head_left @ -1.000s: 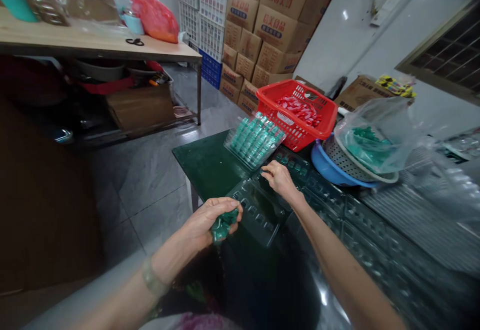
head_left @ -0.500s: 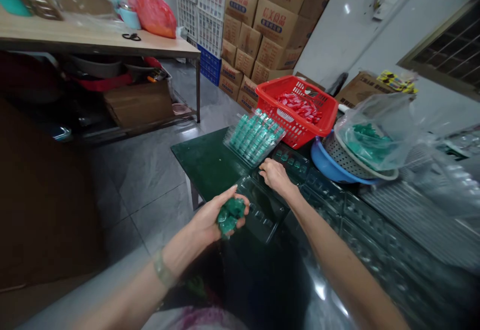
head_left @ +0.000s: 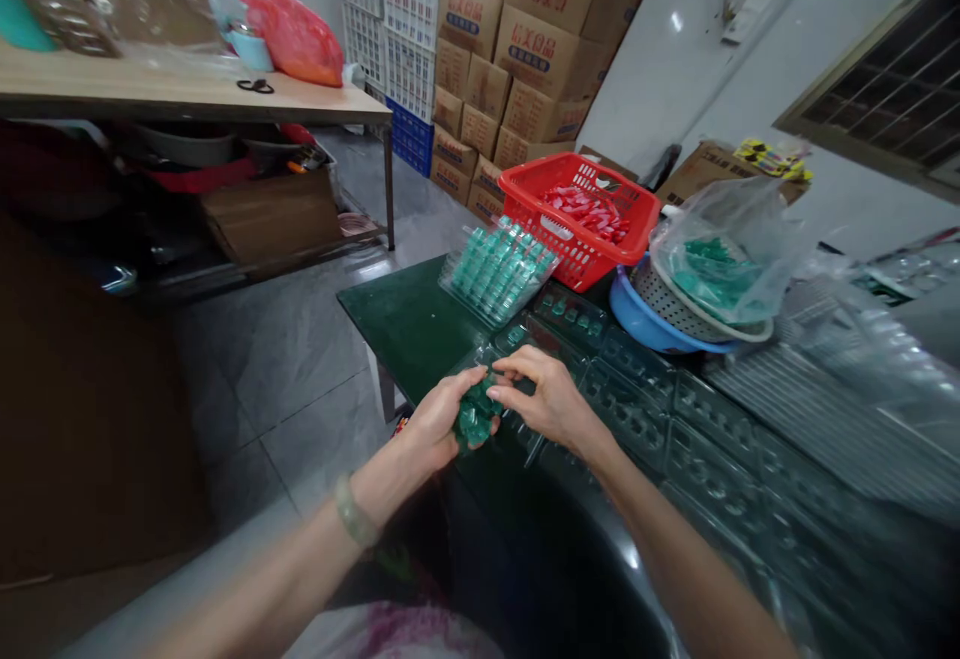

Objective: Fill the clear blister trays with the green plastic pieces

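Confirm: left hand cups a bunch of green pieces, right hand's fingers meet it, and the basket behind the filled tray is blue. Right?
Not quite. The basket behind the filled tray is red, not blue; the blue thing is the basin beside it. The head view shows it. The rest holds: the left hand cups the green pieces and the right hand meets it.

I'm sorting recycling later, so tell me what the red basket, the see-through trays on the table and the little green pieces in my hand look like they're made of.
Red basket: likely rigid moulded plastic, with a uniform colour and lattice walls.
Trays: thin clear plastic, glossy, with pressed pockets that catch glare.
Green pieces in the left hand: translucent green, shiny, probably plastic or wrapped; too small to tell.
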A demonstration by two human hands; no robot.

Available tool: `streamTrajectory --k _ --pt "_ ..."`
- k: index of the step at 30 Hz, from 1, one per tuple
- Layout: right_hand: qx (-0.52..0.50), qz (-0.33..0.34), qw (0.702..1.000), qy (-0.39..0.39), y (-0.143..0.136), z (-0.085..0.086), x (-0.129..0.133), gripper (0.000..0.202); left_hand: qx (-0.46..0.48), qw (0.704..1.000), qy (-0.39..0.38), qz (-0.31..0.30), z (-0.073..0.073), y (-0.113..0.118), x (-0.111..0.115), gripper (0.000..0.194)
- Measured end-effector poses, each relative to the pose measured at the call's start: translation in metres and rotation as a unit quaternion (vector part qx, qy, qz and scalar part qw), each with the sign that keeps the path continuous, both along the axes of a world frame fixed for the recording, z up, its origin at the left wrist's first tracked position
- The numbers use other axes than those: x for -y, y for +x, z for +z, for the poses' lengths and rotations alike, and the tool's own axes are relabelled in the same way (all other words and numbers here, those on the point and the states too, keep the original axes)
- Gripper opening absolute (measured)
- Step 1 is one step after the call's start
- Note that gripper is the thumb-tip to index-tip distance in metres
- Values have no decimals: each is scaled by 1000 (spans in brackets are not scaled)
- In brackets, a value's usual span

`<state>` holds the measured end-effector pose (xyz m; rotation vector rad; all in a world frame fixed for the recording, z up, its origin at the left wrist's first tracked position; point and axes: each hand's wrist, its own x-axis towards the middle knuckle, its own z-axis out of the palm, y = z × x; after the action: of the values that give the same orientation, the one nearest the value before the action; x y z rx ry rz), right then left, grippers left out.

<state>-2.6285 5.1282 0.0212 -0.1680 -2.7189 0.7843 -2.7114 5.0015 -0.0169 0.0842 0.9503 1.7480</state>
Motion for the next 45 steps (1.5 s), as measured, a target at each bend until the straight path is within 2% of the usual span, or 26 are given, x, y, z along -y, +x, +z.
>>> streamTrajectory --k 3,6,11,13,15,18,20,22,24,30,34,38,42,45 --pt "-22 -23 997 -69 7 -6 10 10 -27 1000 -5 10 2 9 -2 21" --pt "-36 -58 982 -179 14 -12 12 6 -54 998 -18 10 5 14 0 23" --pt "-24 -81 921 -381 22 -20 13 14 -127 990 -22 51 9 19 4 20" --pt "-19 -77 898 -433 23 -23 14 17 -131 989 -15 62 9 21 4 19" --pt "-6 -79 884 -460 23 -24 15 21 -116 992 8 47 9 22 4 16" --pt "-17 -108 898 -427 24 -22 18 19 -68 998 20 -3 5 21 5 17" --pt "-46 -124 929 -346 26 -19 19 19 -36 999 -1 -19 1 18 5 18" --pt "-61 -111 956 -265 29 -15 21 23 -20 999 -18 -30 -1 16 5 20" --pt "-57 -93 967 -229 31 -14 21 20 -13 999 -25 -38 -1 16 4 21" --pt "-49 -120 947 -295 29 -19 18 13 73 994 -52 -60 2 16 -3 27" --pt "-52 -112 963 -240 30 -13 21 10 140 980 -63 -124 2 9 -1 27" --pt "-50 -82 973 -211 35 -5 23 18 178 968 -44 -172 2 5 6 20" --pt "-46 -49 981 -184 38 -3 22 16 188 969 -11 -159 -1 9 11 17" --pt "-58 -62 984 -160 42 -5 28 13 173 977 -4 -123 -3 15 11 17"
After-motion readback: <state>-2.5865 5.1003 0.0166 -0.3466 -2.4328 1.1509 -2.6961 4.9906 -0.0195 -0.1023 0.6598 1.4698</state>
